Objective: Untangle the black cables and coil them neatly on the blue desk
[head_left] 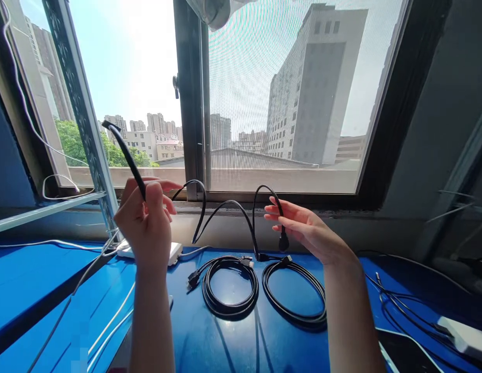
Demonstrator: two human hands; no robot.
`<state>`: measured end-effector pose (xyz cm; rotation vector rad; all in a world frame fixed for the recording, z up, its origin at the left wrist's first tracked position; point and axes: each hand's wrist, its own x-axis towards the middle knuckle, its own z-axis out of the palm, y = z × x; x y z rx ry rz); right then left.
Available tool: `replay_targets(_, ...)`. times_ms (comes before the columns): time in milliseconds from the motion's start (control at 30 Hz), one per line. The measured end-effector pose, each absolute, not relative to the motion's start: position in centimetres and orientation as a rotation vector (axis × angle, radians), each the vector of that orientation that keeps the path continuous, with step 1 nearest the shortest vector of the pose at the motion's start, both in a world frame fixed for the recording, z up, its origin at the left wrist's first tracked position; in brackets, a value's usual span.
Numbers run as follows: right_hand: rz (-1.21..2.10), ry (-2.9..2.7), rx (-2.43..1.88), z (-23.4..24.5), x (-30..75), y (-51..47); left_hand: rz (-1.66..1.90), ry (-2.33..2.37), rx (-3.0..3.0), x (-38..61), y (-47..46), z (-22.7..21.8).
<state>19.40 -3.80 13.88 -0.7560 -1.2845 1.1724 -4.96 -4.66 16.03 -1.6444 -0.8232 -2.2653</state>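
At ten o'clock, a pale metal post [83, 103] slants up before the dark window frame [189, 103]. Just below nine, the left hand [145, 217] closes its fingers round a thick black cable [130, 160], whose end pokes up above the fist. At eight, a white block [175, 254] sits on the glossy blue counter [233, 344], near its back edge. The raised hands stand well apart, and the cable crosses the space between them in springy, uneven loops. At six lies a neat round cable coil [230, 313], smooth and shiny; at five, a second coil [295, 318], more oval, sits just beside it, partly behind the right forearm. Toward four, the right hand [309, 230] is half open, the cable loosely between thumb and fingers, its dark plug [283, 242] hanging below. Farther out at four, thin black wires [404, 300] straggle toward a white box [464, 334].
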Motion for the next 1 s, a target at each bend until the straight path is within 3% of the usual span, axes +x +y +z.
replay_targets(367,1.228,-1.044,-1.057,14.3,16.4,-3.1,-2.484,-0.694,-1.647,-4.8,-4.4,16.4)
replay_targets(1000,1.539,-0.829,-0.619,14.9,13.3,-3.7,-2.56,-0.445,-2.038,-2.7,-5.0,16.6)
